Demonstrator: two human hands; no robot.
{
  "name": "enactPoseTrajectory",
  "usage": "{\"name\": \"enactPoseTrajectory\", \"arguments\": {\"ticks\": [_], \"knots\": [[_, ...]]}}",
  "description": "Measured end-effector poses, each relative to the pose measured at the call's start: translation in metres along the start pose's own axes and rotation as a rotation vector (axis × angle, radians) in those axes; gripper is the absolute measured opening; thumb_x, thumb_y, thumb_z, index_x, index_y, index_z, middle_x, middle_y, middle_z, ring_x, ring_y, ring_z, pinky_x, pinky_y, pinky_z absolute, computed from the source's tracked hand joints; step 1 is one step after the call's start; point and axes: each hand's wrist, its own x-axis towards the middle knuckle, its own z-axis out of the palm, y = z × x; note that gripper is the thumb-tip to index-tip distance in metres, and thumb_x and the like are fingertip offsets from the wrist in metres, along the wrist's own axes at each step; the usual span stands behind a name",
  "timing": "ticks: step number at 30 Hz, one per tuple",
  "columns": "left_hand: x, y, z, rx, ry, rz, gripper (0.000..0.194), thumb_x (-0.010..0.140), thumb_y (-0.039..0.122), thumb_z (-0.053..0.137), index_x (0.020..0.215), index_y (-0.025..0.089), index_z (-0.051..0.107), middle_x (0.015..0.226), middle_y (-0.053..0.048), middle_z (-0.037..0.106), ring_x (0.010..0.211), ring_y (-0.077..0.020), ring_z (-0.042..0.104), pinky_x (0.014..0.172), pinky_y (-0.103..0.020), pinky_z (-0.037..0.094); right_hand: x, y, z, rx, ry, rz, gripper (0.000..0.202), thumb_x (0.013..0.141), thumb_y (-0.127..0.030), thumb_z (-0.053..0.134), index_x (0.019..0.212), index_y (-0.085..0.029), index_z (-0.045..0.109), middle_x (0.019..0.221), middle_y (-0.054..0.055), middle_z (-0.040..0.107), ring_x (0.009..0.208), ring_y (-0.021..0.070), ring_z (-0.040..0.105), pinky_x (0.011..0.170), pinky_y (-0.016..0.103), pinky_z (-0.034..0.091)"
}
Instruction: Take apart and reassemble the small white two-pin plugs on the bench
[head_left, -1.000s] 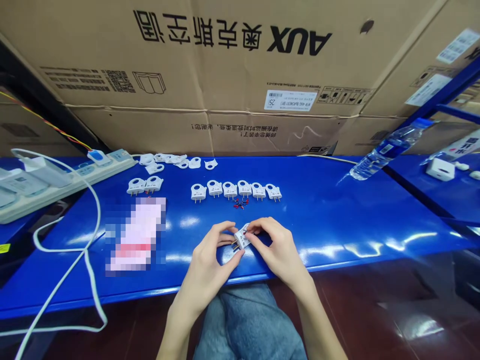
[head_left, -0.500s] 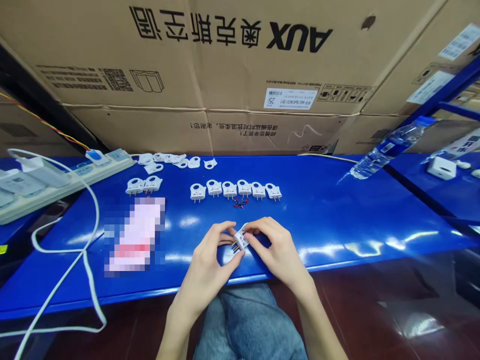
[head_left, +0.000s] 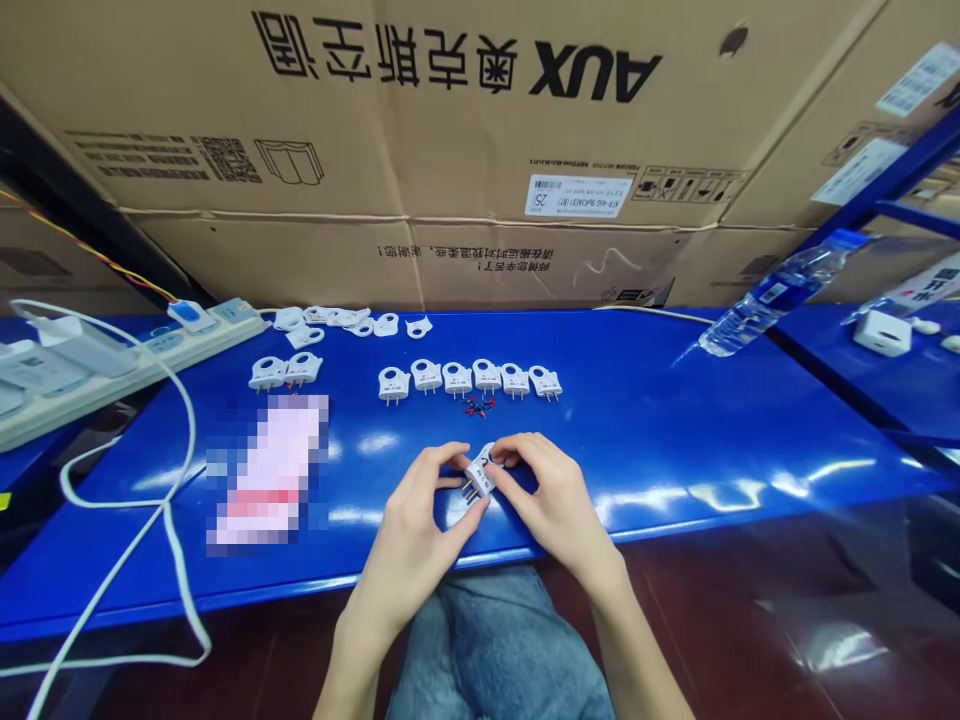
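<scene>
Turned slightly, the white plug [head_left: 478,477] is pinched in the grip of both hands [head_left: 416,512] [head_left: 556,497], facing an upside-down "AUX" carton [head_left: 465,130].

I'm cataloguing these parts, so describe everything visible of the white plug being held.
The white plug looks plastic, with dark markings, brassy prongs pointing to the picture's lower left, and a ringed end partly covered. It tilts near the front edge of the blue table, held between left grip and right grip. A dark bit on it is too small to identify.

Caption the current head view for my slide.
Both hands hold a white pronged plug above a blue tabletop, six similar plugs in a loose row beyond.
</scene>
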Motion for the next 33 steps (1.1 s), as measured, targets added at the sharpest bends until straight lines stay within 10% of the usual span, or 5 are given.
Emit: {"name": "enactPoseTrajectory", "arguments": {"ticks": [13,21,33], "knots": [[-0.002,-0.003,-0.002,0.428,0.126,0.005,0.015,0.097,0.034,0.063,0.110,0.027,0.063,0.109,-0.005,0.071,0.103,-0.0287,0.067,0.091,-0.046,0.052,0.000,0.002,-0.001,-0.026,0.060,-0.009,0.014,0.105,-0.024,0.056,0.111,-0.022,0.069,0.108,0.007,0.073,0.103,0.0243,0.066,0.092,0.041,0.056],[-0.011,-0.017,-0.031,0.577,0.369,-0.183,0.024,0.097,0.048,0.061,0.110,0.028,0.067,0.111,-0.010,0.067,0.108,-0.0350,0.061,0.093,-0.048,0.050,0.000,0.004,-0.001,-0.049,0.039,0.010,0.016,0.105,-0.023,0.055,0.114,-0.024,0.068,0.112,0.007,0.073,0.108,0.0236,0.065,0.095,0.040,0.054],[0.028,-0.025,-0.057,0.781,0.380,-0.341,0.034,0.098,0.048,0.053,0.109,0.020,0.068,0.105,-0.015,0.071,0.109,-0.0392,0.061,0.095,-0.053,0.050,0.001,0.004,0.001,-0.077,0.014,0.016,0.015,0.105,-0.024,0.056,0.114,-0.023,0.068,0.112,0.006,0.074,0.109,0.0236,0.066,0.095,0.040,0.054]]}}
